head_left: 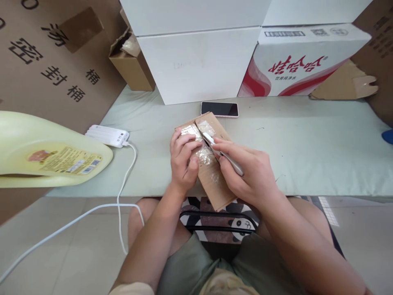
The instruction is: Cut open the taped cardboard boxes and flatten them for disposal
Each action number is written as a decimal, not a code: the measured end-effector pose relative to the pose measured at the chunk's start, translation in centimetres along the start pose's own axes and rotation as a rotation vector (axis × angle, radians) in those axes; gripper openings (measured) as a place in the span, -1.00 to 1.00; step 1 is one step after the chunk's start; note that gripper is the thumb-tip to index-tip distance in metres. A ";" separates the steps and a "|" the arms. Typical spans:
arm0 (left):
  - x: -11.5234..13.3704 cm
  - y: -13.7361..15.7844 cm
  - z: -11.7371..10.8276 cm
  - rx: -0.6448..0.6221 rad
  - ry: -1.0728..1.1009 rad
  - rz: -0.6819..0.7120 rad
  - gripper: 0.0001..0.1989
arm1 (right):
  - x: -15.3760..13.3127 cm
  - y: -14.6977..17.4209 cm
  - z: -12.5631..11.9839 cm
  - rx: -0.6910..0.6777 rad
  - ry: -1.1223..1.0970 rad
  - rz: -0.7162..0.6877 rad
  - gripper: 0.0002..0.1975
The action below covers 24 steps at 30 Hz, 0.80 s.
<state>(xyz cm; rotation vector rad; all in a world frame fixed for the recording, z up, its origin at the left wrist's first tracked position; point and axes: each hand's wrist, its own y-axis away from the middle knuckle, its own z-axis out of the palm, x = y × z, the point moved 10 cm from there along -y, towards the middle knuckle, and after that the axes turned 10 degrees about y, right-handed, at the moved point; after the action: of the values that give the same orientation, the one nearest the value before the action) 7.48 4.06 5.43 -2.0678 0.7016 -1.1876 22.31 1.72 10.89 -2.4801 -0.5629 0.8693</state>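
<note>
A small brown cardboard box (225, 190) lies at an angle at the table's near edge, with shiny clear tape (206, 156) over its middle seam. My left hand (183, 157) grips the box's left side, its fingers bent over the taped top. In my right hand (248, 168) is a utility knife (233, 163) with a pale handle, held between thumb and fingers. The knife's front end lies along the dark gap between the flaps. How deep its tip goes, I cannot tell.
Behind the box lies a phone (219, 109), with white cartons (199, 65) further back. To the left are a power bank (108, 136) with a white cable (134, 157) and a large yellow bottle (55, 147). A small open carton (135, 67) stands at the back left.
</note>
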 end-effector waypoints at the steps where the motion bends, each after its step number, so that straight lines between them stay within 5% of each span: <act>1: 0.0 0.0 0.0 0.000 -0.001 -0.001 -0.58 | 0.0 0.0 -0.1 0.008 -0.008 -0.001 -0.72; 13: 0.1 0.0 -0.1 0.006 0.041 0.008 -0.62 | -0.2 0.5 -1.2 0.098 -0.021 -0.019 -0.71; 18: 0.3 -0.2 -0.2 0.017 0.062 0.031 -0.66 | -1.2 2.4 -4.8 0.085 -0.030 0.047 -0.72; 20: 0.3 -0.3 -0.3 0.017 0.056 0.038 -0.66 | 0.0 3.7 -6.5 0.082 0.018 0.129 -0.73; 24: 0.1 -0.2 -0.3 0.018 0.060 0.029 -0.67 | 5.8 5.3 -8.6 0.366 0.183 0.184 -0.81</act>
<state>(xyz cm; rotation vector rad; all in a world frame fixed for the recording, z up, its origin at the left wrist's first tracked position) 7.30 4.00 5.76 -2.0081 0.7439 -1.2398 33.34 -2.05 11.34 -2.2633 -0.1005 0.7257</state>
